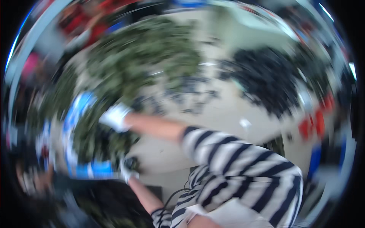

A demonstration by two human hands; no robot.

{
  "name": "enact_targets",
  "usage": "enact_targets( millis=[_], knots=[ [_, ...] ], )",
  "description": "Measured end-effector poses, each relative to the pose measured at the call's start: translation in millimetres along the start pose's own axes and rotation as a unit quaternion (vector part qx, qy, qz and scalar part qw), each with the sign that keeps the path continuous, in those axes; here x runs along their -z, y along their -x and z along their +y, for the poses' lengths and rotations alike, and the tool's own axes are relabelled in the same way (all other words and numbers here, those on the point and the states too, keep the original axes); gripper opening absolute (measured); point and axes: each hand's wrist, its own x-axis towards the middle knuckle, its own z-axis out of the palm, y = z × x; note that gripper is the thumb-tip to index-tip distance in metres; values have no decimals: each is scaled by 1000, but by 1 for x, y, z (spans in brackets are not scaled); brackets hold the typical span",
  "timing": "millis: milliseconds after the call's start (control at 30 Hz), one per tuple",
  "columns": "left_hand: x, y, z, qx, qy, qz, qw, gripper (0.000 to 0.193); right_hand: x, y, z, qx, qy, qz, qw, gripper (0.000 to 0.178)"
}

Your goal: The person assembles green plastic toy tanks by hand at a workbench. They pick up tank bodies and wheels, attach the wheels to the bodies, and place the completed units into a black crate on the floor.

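My right hand, in a white glove, reaches across to the left over a heap of dark green pieces. Motion smears its fingers, so what it grips, if anything, does not show. Lower down, my left hand, also in a white glove, is at the near edge of the same heap. A small dark piece lies against or beside its fingers; which of the two is too blurred to tell. The heap sits in a blue-and-white bag or box, whose exact kind is unclear.
A broad pile of green pieces covers the far left of the pale table. Scattered dark pieces lie mid-table. To the right is a black pile, near red objects. People are at the far left.
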Motion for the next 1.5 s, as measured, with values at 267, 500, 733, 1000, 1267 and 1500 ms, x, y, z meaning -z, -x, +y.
enact_targets(
  millis=[267,500,733,1000,1267,1500],
  knots=[
    [-66,58,-54,-192,-250,6,949,53,-5,98,20,-26,-95,304,948,74],
    [-138,101,-111,-223,-343,-155,899,58,66,315,20,-350,-228,354,837,66],
    [-136,160,-149,-250,-344,-178,887,67,25,470,57,-693,-105,227,677,61],
    [-202,204,-240,-261,-512,-312,757,72,-5,532,64,-498,-162,356,774,68],
    [-276,215,-231,-222,-760,-191,580,113,-37,717,15,-545,-217,221,779,48],
    [-265,229,-239,-499,-695,-114,504,82,-113,879,-56,-665,-140,216,702,35]
  ],
)
